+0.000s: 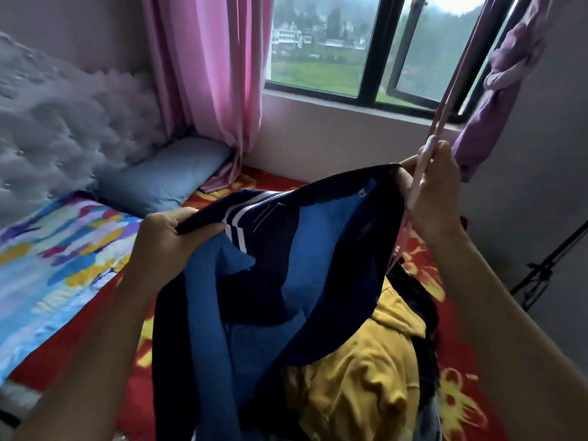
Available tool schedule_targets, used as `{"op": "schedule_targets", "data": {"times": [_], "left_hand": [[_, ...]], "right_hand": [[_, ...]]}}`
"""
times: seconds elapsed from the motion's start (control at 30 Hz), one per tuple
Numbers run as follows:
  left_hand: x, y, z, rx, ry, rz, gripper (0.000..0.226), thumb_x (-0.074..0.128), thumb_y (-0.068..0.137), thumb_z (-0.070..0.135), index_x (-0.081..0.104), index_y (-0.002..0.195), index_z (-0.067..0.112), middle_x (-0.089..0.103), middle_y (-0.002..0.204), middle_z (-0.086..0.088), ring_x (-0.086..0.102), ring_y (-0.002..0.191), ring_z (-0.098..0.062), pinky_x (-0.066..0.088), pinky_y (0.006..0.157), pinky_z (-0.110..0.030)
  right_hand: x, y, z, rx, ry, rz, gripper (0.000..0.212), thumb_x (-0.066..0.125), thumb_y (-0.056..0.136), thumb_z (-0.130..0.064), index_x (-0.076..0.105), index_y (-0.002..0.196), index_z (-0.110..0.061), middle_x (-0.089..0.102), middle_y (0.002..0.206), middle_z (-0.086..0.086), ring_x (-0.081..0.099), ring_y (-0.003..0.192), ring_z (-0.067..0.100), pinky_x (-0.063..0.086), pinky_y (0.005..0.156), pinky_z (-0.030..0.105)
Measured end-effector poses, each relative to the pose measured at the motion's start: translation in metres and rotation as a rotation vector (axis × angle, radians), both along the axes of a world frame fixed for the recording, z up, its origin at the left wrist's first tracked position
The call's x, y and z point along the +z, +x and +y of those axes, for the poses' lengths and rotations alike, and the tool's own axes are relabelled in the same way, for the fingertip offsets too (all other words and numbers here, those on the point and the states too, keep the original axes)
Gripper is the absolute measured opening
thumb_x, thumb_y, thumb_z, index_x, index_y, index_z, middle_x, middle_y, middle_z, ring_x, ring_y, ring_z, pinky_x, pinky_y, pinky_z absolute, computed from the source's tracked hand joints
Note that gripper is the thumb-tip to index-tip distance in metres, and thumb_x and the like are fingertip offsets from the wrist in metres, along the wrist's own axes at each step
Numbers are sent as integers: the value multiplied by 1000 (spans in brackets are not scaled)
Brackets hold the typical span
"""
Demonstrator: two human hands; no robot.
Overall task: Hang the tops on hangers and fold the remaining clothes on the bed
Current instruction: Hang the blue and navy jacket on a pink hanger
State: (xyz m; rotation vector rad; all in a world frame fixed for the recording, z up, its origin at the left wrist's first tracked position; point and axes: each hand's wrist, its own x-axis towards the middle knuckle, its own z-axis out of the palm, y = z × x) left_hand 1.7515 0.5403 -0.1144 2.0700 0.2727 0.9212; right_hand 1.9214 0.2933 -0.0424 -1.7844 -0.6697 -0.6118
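1. The bed (458, 342) with its red flower sheet lies under both hands.
2. The navy and blue jacket (286, 265) hangs stretched between the two hands.
3. The yellow top (359, 370) lies on the bed below the right hand.
4. The left hand (162, 240) curls tight round one jacket edge.
5. The right hand (436, 189) pinches the other edge and the pink hanger (440, 122) together.

Red bed (458, 342) under pillow (165, 176), quilt (57, 259), yellow garment (359, 370)
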Motion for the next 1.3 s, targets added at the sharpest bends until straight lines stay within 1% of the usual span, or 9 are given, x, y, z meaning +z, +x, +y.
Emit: {"op": "schedule_targets", "data": {"times": [0.17, 0.37, 0.47, 0.6, 0.73, 0.9, 1.1, 1.2, 1.3], "left_hand": [[3, 15, 4, -68, -101, -62, 36, 74, 73, 31, 60, 65, -1, 48, 58, 8, 35, 52, 1, 29, 48, -16], [-73, 27, -1, -170, -353, 135, 56, 75, 73, 41, 57, 74, -12, 45, 68, -2, 38, 67, -13, 28, 61, -29], [-97, 19, -10, -174, -426, 225, 10, 67, 81, 19, 72, 74, 14, 63, 65, 9, 54, 62, -4, 41, 55, -21], [-127, 7, -18, -215, -425, 360, 29, 67, 84, 13, 75, 79, 40, 73, 81, 11, 66, 78, -3, 52, 69, -23], [-145, -3, -30, -187, -453, 358, 17, 68, 79, 23, 75, 90, 33, 74, 89, 8, 68, 89, -12, 53, 80, -38], [-161, -5, -42, -203, -495, 324, 33, 73, 80, 13, 72, 82, 46, 72, 82, 7, 63, 78, -6, 48, 72, -30], [-171, -17, -47, -357, -546, 349, 3, 71, 80, 28, 73, 79, 30, 66, 75, -3, 59, 73, -13, 47, 70, -28], [-180, -23, -46, -149, -361, 402, 36, 59, 70, 56, 71, 87, 26, 62, 81, -12, 56, 82, -28, 47, 77, -50], [-192, -23, -55, 334, 162, 293, 39, 55, 75, 48, 69, 101, 21, 57, 88, -3, 47, 81, -20, 49, 67, -46]], "right_hand": [[12, -8, -5, 24, 94, -59, 48, 52, 77, 16, 30, 73, -26, 37, 67, -10, 46, 55, -13, 35, 56, 5], [-79, 28, -10, 152, -207, 390, 36, 47, 80, 18, 39, 72, -16, 46, 66, 3, 43, 53, 5, 36, 49, 18], [-136, 27, -18, 154, -470, 600, 18, 55, 81, 8, 48, 82, -8, 44, 70, 2, 42, 65, 17, 37, 59, 26], [-191, 14, -20, 125, -650, 822, 24, 57, 83, 3, 40, 75, -13, 41, 68, 0, 40, 65, 17, 30, 54, 25], [-211, -23, -4, 198, -734, 772, 28, 70, 78, -6, 45, 84, -13, 50, 76, 0, 47, 73, 18, 37, 64, 28], [-212, -54, 34, 385, -751, 571, 38, 70, 76, -4, 50, 109, -2, 59, 103, 5, 55, 97, 22, 43, 84, 37], [-226, -64, 57, 427, -624, 666, 24, 52, 73, 11, 52, 87, -9, 64, 100, -14, 60, 101, 14, 48, 81, 36], [-226, -68, 59, 390, -612, 645, 25, 47, 72, -8, 32, 66, -26, 47, 60, -16, 44, 64, 11, 37, 62, 37], [-223, -69, 61, 301, -717, 571, 25, 50, 72, -7, 30, 68, -22, 44, 60, -2, 34, 58, 21, 33, 55, 39]]}}
